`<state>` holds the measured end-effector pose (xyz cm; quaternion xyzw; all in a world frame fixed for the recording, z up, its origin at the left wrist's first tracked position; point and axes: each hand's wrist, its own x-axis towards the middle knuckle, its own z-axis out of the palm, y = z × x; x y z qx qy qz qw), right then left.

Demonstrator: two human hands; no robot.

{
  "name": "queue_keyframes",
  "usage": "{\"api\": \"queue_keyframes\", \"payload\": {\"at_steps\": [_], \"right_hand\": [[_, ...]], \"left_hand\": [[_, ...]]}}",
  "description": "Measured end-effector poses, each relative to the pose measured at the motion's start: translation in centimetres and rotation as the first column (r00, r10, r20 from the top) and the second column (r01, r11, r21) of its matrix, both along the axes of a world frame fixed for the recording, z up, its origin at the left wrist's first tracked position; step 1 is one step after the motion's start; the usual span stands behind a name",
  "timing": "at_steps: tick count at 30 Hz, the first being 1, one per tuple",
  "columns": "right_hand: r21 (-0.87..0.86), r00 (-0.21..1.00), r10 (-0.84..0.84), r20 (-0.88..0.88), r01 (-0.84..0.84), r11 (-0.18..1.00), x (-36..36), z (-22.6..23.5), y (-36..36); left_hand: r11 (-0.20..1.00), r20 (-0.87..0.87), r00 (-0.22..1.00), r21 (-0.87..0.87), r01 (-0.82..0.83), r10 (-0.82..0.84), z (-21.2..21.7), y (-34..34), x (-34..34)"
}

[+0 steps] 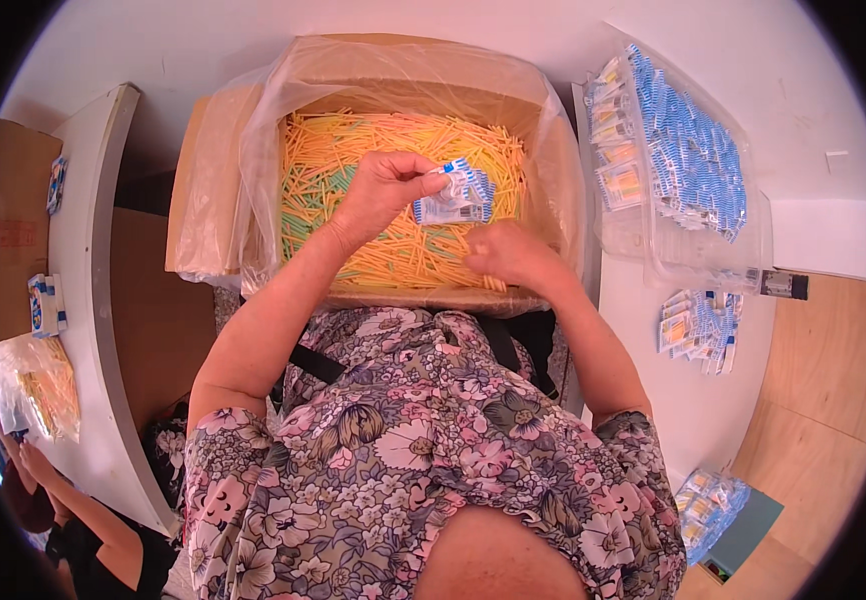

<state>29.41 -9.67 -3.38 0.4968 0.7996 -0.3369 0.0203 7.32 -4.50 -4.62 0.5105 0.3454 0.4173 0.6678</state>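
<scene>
A large cardboard box [413,50] with a clear plastic liner [263,180] stands before me, filled with thin yellow, orange and green sticks [403,262]. Above them my left hand [390,188] pinches small clear sachets with blue-and-white ends [461,195] between thumb and fingertips. My right hand [515,252] is low at the box's near right, fingers curled down and slightly blurred. A few orange stick ends show under its edge, close to the box's near rim.
On the right, a clear plastic bin [653,240] holds many blue-and-white sachets [693,150], with a loose pile of sachets [701,328] nearer me. A bag of sachets [713,505] lies lower right. At left are a white table edge [98,300], a bag of sticks [48,390] and another person's arm [83,510].
</scene>
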Motion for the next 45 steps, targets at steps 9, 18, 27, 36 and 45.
{"api": "queue_keyframes", "payload": {"at_steps": [9,18,27,36,45], "right_hand": [[-0.407,0.432,-0.585,-0.687,0.438,0.802,-1.3,7.5,3.4],[-0.023,0.712,-0.512,-0.48,0.573,0.819,-3.4,8.2,4.5],[0.382,0.885,-0.248,-0.394,0.403,0.832,-4.9,8.7,5.2],[0.224,0.72,-0.311,-0.62,0.542,0.81,-4.1,7.0,2.0],[0.167,0.75,-0.406,-0.522,0.557,0.814,4.1,8.7,-8.6]], "left_hand": [[0.998,-0.029,1.0,0.057,0.014,-0.013,0.5,0.0,0.0],[0.987,-0.07,0.99,0.103,0.126,-0.119,0.7,-0.3,0.0],[0.991,-0.076,0.988,-0.017,0.133,-0.133,0.8,-0.4,-0.3],[0.989,0.019,0.992,-0.073,0.129,-0.128,0.8,-0.4,-0.4],[0.984,-0.278,0.948,0.041,0.172,-0.154,-0.2,0.0,-0.9]]}}
